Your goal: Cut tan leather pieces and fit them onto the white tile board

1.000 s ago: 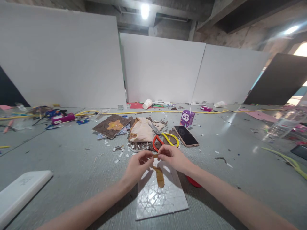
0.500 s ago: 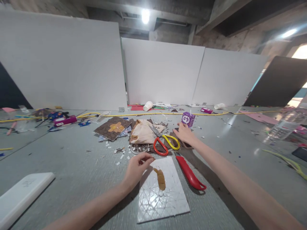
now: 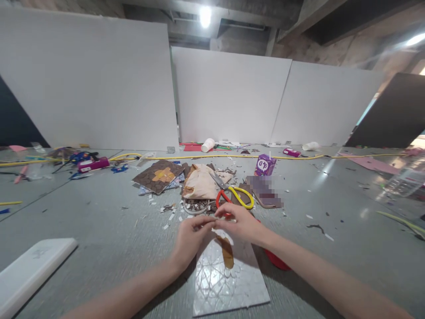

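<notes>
The left hand (image 3: 191,235) and the right hand (image 3: 239,223) meet over the far edge of the shiny white tile (image 3: 226,279), fingertips pinched together on something tiny (too small to tell what), just above the brown strip (image 3: 227,252) lying on the tile, near the scissors (image 3: 234,197).

Little can be read here. The small purple drink carton (image 3: 264,165), just right of the frame's middle on the table (image 3: 99,230), bears a white round mark with a single character in it; it is too small to make out with certainty. The magenta box (image 3: 93,164) at the left and the smaller one (image 3: 292,152) at the far edge show pale label patches, illegible. The phone (image 3: 265,191) screen is blurred.
</notes>
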`<state>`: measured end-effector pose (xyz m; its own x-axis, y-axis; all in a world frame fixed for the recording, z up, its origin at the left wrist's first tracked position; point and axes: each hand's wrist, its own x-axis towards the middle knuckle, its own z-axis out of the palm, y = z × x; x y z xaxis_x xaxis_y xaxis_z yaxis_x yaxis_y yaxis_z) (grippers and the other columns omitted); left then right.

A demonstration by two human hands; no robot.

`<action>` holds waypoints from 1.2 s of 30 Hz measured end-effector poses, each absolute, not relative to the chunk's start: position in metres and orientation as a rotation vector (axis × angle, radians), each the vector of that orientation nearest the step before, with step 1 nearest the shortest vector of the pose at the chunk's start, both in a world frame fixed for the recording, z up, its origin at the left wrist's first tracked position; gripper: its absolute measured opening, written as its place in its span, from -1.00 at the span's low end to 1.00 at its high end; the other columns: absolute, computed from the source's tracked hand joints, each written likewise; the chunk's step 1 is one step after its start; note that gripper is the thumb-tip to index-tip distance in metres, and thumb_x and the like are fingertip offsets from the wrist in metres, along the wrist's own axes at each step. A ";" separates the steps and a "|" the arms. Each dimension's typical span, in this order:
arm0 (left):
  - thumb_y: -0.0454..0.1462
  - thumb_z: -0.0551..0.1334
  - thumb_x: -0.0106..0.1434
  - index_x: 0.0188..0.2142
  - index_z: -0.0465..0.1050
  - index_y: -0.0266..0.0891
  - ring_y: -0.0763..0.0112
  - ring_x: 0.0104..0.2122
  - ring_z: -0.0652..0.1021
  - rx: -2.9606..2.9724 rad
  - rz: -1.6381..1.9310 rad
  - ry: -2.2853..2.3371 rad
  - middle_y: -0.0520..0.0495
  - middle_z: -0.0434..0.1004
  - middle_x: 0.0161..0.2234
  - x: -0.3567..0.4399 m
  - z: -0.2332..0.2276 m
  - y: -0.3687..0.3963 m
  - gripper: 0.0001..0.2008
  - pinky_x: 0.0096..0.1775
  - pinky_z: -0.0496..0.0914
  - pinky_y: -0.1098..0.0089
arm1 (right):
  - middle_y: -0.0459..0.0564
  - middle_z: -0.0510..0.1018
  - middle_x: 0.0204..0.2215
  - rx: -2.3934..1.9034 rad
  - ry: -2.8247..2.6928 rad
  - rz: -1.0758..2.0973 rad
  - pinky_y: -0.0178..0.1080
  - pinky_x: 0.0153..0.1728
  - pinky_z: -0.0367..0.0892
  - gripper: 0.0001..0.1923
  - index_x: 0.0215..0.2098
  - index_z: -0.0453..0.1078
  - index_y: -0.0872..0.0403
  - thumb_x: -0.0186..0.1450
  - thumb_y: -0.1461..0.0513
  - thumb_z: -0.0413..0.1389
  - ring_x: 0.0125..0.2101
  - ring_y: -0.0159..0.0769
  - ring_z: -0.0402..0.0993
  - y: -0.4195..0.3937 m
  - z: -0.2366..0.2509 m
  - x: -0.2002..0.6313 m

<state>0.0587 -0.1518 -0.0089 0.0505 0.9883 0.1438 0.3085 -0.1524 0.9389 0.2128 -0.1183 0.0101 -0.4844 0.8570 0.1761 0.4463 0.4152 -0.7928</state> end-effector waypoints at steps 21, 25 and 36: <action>-0.44 0.03 0.03 -0.55 0.39 -0.24 0.36 -0.37 0.35 2.297 0.910 1.500 -0.04 0.30 -0.44 0.060 -0.012 -0.162 -0.80 -0.32 0.24 0.37 | -0.07 0.45 -0.46 -0.944 -2.639 0.754 -0.38 -0.42 0.18 -0.82 -0.37 0.37 0.11 0.15 0.32 -0.07 -0.43 -0.39 0.32 -0.111 0.014 0.229; -0.44 0.04 0.05 -0.55 0.39 -0.25 0.37 -0.39 0.31 2.470 0.854 1.492 -0.04 0.29 -0.46 0.058 -0.012 -0.163 -0.80 -0.35 0.21 0.37 | -0.05 0.47 -0.44 -0.955 -2.680 0.659 -0.40 -0.41 0.17 -0.81 -0.38 0.38 0.13 0.13 0.34 -0.06 -0.42 -0.39 0.33 -0.112 0.013 0.225; -0.39 0.07 0.10 -0.51 0.44 -0.23 0.37 -0.39 0.28 2.685 0.790 1.445 -0.04 0.28 -0.45 0.057 -0.011 -0.166 -0.81 -0.36 0.17 0.36 | -0.01 0.50 -0.47 -1.044 -2.673 0.561 -0.39 -0.44 0.18 -0.84 -0.42 0.41 0.16 0.10 0.34 -0.01 -0.45 -0.38 0.37 -0.116 0.010 0.221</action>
<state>0.0571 -0.1660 -0.0113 0.4531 0.7803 0.4311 0.7844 -0.5787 0.2231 0.2215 -0.1157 0.0098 -0.7245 0.6865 0.0616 0.6039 0.6753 -0.4235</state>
